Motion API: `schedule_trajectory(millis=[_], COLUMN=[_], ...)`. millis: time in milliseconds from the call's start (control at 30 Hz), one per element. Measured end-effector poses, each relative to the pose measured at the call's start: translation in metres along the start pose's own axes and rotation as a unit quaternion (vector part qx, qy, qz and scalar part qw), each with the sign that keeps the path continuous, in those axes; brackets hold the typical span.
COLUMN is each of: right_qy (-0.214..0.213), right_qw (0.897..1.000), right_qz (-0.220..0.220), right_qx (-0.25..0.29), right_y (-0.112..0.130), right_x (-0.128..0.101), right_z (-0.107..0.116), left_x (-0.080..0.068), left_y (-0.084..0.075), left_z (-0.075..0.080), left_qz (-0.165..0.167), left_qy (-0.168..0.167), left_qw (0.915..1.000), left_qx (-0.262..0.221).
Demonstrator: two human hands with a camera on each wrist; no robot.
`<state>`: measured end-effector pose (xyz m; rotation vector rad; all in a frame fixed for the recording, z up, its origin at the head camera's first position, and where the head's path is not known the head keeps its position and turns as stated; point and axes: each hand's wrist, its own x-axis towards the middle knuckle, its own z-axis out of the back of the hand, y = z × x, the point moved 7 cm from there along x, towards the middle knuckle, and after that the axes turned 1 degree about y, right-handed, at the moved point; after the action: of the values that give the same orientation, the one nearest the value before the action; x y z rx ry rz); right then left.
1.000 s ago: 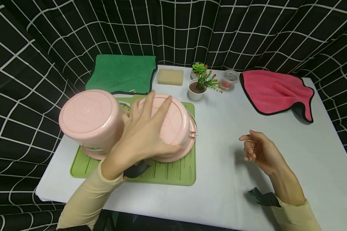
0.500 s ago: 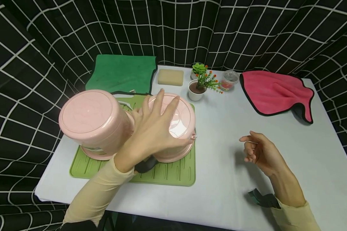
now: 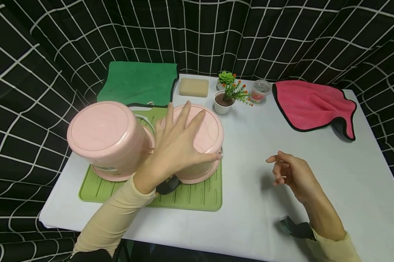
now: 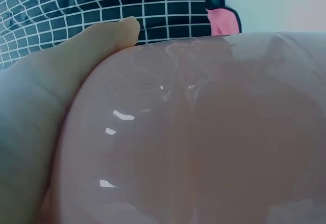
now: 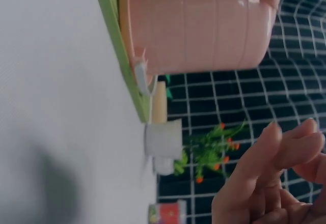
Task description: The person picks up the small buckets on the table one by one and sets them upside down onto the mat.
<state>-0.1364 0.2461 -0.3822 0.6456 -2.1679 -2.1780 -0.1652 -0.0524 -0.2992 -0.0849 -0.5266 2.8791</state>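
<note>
The right pink bucket (image 3: pixel 200 145) sits upside down on the green mat (image 3: pixel 197 196), at about 9 o'clock on the table (image 3: pixel 249 203). It is smooth and shiny. The left hand (image 3: pixel 175 149) lies on top of it with fingers spread wide. The bucket may slide on the mat if pushed sideways and bump the other pink bucket (image 3: pixel 106 138) at its 9 o'clock. The right hand (image 3: pixel 290 174) hangs loose at 3 o'clock, holding nothing.

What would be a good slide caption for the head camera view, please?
Left hand spread flat on an upturned pink basin on a green mat; right hand idle.
</note>
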Motion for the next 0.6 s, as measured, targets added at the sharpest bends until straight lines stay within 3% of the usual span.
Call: schedule_trajectory(millis=[100, 233, 433, 600], right_qy=[-0.05, -0.089, -0.11, -0.128], right_qw=[0.994, 0.977, 0.947, 0.92], right_qz=[0.01, 0.03, 0.06, 0.11], right_qx=[-0.092, -0.193, -0.295, -0.354], right_y=[0.009, 0.019, 0.029, 0.049], right_x=[-0.002, -0.004, -0.008, -0.007], right_z=[-0.007, -0.015, -0.027, -0.039], left_x=[0.0, -0.001, -0.007, -0.01], left_y=[-0.001, -0.001, 0.003, 0.011], left_z=[0.001, 0.001, 0.0, 0.013], left_qz=[-0.011, -0.026, -0.02, -0.005], left_qy=[-0.009, -0.028, -0.023, -0.005], left_qw=[0.9999, 0.9992, 0.9995, 0.9998], left_qx=[0.001, 0.008, -0.001, 0.016])
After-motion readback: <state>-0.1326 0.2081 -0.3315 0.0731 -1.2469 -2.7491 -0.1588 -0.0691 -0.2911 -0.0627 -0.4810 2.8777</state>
